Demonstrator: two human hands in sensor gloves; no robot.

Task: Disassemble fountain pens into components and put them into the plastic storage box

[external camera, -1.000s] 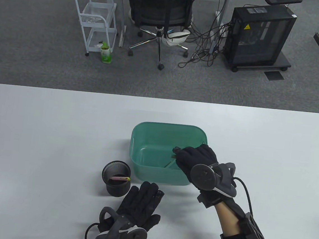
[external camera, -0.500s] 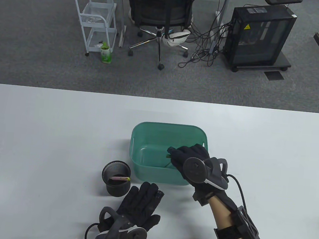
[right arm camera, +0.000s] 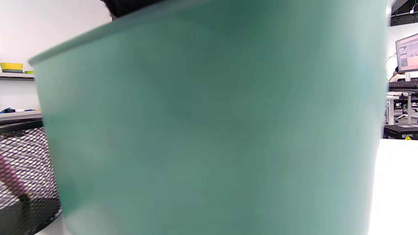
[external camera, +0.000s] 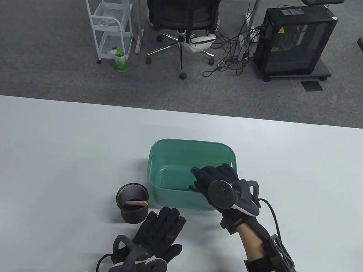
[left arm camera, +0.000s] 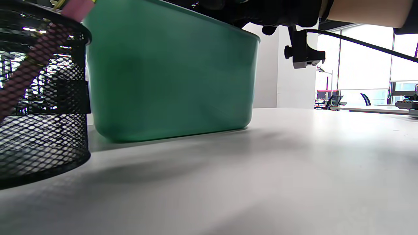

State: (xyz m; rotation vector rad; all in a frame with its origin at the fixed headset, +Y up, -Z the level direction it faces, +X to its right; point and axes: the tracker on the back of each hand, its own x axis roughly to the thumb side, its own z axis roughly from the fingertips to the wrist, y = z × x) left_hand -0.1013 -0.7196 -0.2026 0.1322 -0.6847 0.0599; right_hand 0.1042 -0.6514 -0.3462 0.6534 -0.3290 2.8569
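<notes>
A green plastic storage box (external camera: 193, 142) stands mid-table; its wall fills the right wrist view (right arm camera: 209, 130). My right hand (external camera: 197, 177) hangs over the box's near right corner, fingers loosely extended inside the rim, with nothing visible between them. A thin dark-green pen part (external camera: 192, 187) lies on the box floor just under those fingers, mostly hidden. My left hand (external camera: 168, 216) lies flat on the table with straight fingers, right of a black mesh pen cup (external camera: 130, 213). A pink fountain pen (external camera: 136, 203) leans in that cup.
In the left wrist view the mesh cup (left arm camera: 42, 107) sits close to the box (left arm camera: 169, 75), with bare white table (left arm camera: 294, 163) to the right. Beyond the table's far edge are an office chair (external camera: 184, 11), a white cart (external camera: 110, 23) and a computer tower (external camera: 296, 41).
My right hand moved left over the box and lower. The green pen part it pinched earlier is no longer at its fingertips and lies inside the box. The left hand has not moved.
</notes>
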